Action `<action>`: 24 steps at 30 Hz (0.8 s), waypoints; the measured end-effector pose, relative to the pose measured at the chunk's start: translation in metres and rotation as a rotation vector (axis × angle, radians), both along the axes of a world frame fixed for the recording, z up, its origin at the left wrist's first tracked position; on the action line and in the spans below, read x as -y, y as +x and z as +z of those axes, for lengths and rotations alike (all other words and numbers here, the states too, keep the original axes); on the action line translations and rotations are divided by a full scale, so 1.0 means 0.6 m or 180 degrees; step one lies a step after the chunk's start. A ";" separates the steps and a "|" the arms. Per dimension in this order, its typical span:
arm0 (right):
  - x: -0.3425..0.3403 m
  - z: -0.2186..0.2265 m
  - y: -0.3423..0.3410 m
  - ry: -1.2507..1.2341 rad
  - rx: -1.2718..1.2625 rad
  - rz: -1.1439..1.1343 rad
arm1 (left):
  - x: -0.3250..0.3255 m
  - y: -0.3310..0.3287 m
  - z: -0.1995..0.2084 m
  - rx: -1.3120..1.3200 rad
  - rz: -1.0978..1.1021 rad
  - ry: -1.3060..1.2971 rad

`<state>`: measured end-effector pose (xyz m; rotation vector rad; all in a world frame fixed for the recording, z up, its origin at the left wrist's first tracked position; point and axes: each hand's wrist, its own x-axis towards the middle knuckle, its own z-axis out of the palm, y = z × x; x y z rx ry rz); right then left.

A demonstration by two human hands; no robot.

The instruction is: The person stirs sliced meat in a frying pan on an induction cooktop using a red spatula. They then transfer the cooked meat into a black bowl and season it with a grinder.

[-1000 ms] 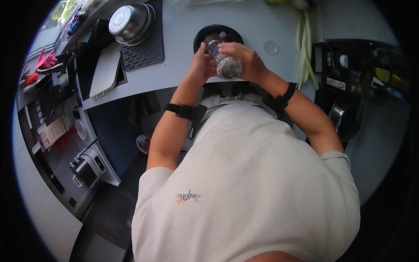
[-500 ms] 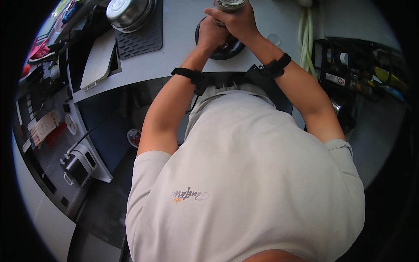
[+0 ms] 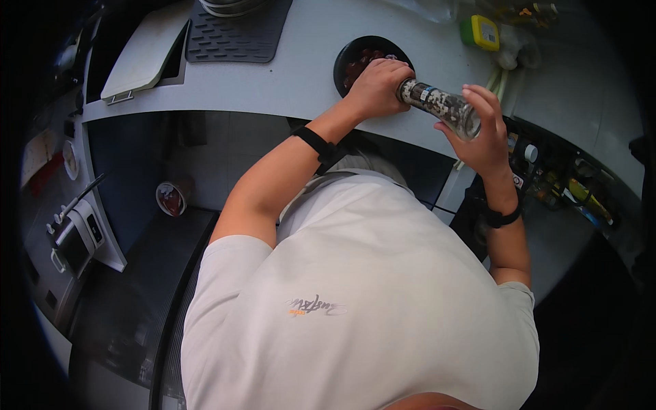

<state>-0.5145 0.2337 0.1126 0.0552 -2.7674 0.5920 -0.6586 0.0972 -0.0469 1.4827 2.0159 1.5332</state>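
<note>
A clear glass spice grinder (image 3: 437,101), filled with black and white grains, lies tilted in the air beside a round black dish (image 3: 339,67). Dark red chunks (image 3: 355,68) sit in that dish. My left hand (image 3: 383,87) is closed round the grinder's capped end, over the dish's near edge; its fingers cover the cap. At the other end, my right hand (image 3: 488,133) has its thumb and fingers spread around the glass base. Whether its palm touches the glass cannot be made out.
On the white counter (image 3: 301,82), a grey ridged drying mat (image 3: 236,37) bears metal bowls (image 3: 229,7), with a white cutting board (image 3: 147,55) left of it. A green and yellow tub (image 3: 480,33) stands back right. Green stalks (image 3: 503,83) and a rack of bottles (image 3: 547,181) are farther right.
The grinder went from upright between both hands to tilted, its base swung right. My right hand moved right and loosened its fingers. The view shifted, showing more of the dish.
</note>
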 end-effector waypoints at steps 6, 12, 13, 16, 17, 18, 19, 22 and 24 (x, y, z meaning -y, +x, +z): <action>-0.001 0.037 -0.036 0.0660 0.1022 0.0493 | -0.007 -0.034 -0.015 0.0051 -0.0729 -0.0235; 0.001 -0.010 -0.104 -0.0323 0.1373 -0.1079 | -0.019 -0.052 -0.057 -0.0135 0.0451 0.0337; -0.006 -0.014 -0.115 -0.0812 0.1699 -0.1571 | -0.020 -0.048 -0.061 -0.0187 0.0611 0.0377; -0.023 -0.016 -0.133 -0.1654 0.2324 -0.2400 | -0.019 -0.037 -0.069 -0.0314 0.0979 0.0378; -0.028 -0.015 -0.136 -0.1838 0.2501 -0.2508 | -0.017 -0.032 -0.070 -0.0339 0.1066 0.0361; -0.031 -0.015 -0.139 -0.2016 0.2683 -0.2616 | -0.015 -0.028 -0.071 -0.0350 0.1144 0.0323; -0.032 -0.015 -0.140 -0.2055 0.2667 -0.2630 | -0.016 -0.029 -0.073 -0.0407 0.1175 0.0309; -0.018 -0.014 -0.135 -0.1641 0.2318 -0.2072 | -0.014 -0.033 -0.073 -0.0290 0.1192 0.0431; 0.000 -0.011 -0.127 -0.0657 0.1622 -0.0912 | -0.006 -0.043 -0.073 0.0093 0.0494 0.0224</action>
